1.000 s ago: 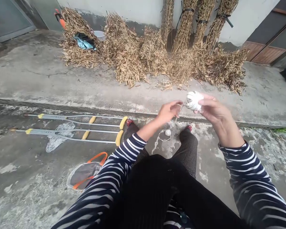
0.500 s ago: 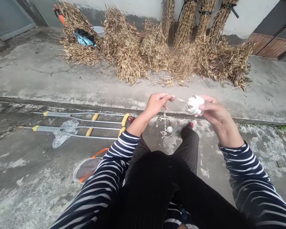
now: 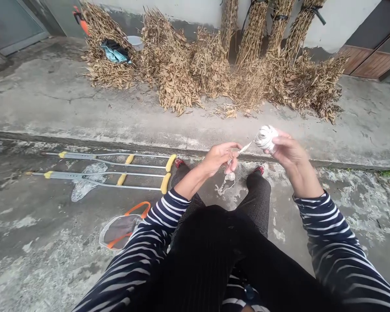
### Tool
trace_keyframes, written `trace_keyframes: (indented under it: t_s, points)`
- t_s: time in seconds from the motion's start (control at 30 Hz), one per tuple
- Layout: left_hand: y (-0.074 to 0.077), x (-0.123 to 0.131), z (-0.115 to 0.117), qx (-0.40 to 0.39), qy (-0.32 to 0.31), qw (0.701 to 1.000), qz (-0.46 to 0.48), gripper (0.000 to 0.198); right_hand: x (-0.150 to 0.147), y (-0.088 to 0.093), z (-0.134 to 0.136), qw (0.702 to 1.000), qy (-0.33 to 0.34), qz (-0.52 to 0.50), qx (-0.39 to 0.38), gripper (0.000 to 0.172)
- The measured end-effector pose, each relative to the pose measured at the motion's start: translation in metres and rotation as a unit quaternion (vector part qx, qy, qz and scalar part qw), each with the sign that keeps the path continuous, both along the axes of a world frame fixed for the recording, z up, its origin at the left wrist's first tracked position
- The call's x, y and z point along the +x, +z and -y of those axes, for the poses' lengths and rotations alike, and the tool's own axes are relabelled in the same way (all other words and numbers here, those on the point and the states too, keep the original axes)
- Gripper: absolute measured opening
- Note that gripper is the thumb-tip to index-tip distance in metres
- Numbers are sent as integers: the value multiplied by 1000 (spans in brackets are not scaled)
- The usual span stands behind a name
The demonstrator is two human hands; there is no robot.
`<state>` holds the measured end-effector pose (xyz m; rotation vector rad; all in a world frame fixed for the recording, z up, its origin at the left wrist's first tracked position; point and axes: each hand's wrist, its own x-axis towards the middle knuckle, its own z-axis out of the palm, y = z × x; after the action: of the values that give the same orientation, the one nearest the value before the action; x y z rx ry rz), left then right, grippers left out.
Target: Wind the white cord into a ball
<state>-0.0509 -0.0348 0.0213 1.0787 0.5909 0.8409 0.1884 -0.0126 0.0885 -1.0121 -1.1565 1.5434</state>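
My right hand grips a ball of white flat cord by its right side, out in front of my body. From the ball a short taut strand slants down to my left hand, whose thumb and fingers pinch it. Below, on the concrete between my feet, lies a second, smaller white ball with loose cord around it. My left fingers hang over that loose cord and partly hide it in this view.
Two crutches with yellow pads lie on the left over a crumpled clear plastic bag. Near my left forearm is a mesh bag with orange straps. A concrete step runs across, with dried plant bundles along the wall.
My left hand has dropped lower, so the strand now slopes down to it. The ball has turned and risen slightly in my right hand.
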Motion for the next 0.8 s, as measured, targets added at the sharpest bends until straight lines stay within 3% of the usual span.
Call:
trace_keyframes:
  t_s: [0.2,0.27,0.33,0.47,0.57,0.67,0.8]
  points:
    - [11,-9,-34,27,111,993,14,50,0,-6,7,999,19,-31,-5,40]
    - [9,-6,-48,39,150,988,-12,44,-3,-5,9,999,24,-40,-11,39]
    - [4,3,-52,53,151,985,-58,37,-7,-4,9,999,22,-47,-9,38]
    - [-16,28,-29,107,85,984,-118,34,-10,-3,4,999,-8,-51,14,44]
    - [-26,35,-2,180,91,973,-116,35,-6,-8,0,999,-29,-43,11,50]
    - [-26,29,7,236,104,955,-145,28,0,-17,1,998,-32,-50,-2,52]
    - [-15,14,-3,192,73,970,-128,35,9,-27,4,997,6,-78,19,53]
